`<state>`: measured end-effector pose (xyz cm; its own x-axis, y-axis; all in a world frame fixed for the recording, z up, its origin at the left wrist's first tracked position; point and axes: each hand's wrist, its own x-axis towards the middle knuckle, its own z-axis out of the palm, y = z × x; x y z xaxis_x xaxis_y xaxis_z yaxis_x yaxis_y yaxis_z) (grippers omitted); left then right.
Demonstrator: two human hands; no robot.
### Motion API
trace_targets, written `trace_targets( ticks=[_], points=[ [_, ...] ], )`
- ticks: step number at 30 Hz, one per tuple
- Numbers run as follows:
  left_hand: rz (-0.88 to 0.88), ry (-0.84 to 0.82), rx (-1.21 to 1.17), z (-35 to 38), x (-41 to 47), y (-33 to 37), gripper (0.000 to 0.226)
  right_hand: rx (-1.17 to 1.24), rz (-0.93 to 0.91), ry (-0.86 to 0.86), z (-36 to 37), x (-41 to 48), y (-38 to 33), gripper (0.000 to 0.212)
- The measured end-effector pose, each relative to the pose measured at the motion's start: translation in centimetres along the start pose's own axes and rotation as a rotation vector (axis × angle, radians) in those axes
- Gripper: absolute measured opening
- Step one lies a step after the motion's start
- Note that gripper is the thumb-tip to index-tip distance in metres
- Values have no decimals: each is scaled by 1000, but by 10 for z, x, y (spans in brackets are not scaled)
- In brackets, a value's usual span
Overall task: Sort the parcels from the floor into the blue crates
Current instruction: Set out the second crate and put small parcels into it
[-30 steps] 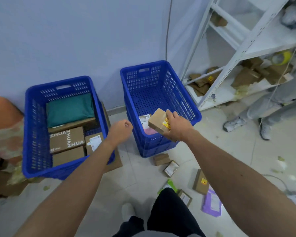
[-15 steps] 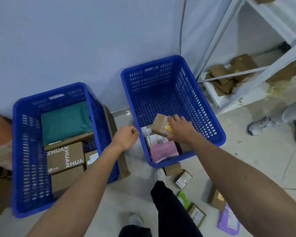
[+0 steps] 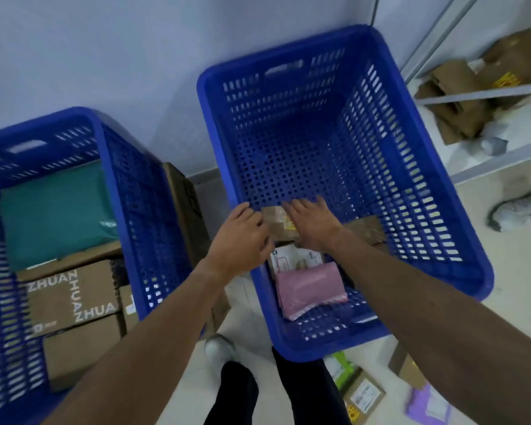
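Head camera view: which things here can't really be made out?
All in the head view:
Small brown box: the left hand and right hand cover most of it; whether the left hand has a grip on it is unclear.
White-labelled parcel: print blurred, far end under the right wrist.
Left crate: cut off by the left edge, motion-blurred.
Purple mailer: cut by the bottom edge.

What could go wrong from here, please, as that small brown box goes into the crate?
The small brown box under the right hand lies next to the white parcel in the right crate; it may tip or slide once released. The floor box and green packet lie beside the person's leg, so a step back could crush them.
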<state>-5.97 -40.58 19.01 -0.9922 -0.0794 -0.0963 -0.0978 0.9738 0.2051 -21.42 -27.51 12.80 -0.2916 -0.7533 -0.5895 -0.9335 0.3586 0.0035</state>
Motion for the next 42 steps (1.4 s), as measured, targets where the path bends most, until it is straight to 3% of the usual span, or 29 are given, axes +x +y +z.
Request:
trace_targets(
  ticks=[6, 10, 25, 28, 32, 39, 42],
  points=[
    [-7, 191, -134, 38, 6, -16, 26, 37, -28, -99, 40, 45, -8, 93],
    [-7, 185, -165, 40, 5, -18, 25, 130, -32, -148, 51, 58, -11, 80],
    [-21, 130, -89, 34, 6, -18, 35, 260, 133, -42, 38, 22, -3, 81],
    [-22, 73, -22, 33, 5, -16, 42, 244, 135, -51, 31, -1, 0, 80],
    [-77, -190, 127, 16, -1, -2, 61, 259, 126, -83, 15, -34, 9, 64],
    [-303, -360, -116, -40, -34, 50, 62, 266, 134, -164, -17, -102, 9, 50],
    [-409, -347, -231, -64, -55, 70, 60, 338, 180, -134, -25, -138, 1, 47]
  ],
)
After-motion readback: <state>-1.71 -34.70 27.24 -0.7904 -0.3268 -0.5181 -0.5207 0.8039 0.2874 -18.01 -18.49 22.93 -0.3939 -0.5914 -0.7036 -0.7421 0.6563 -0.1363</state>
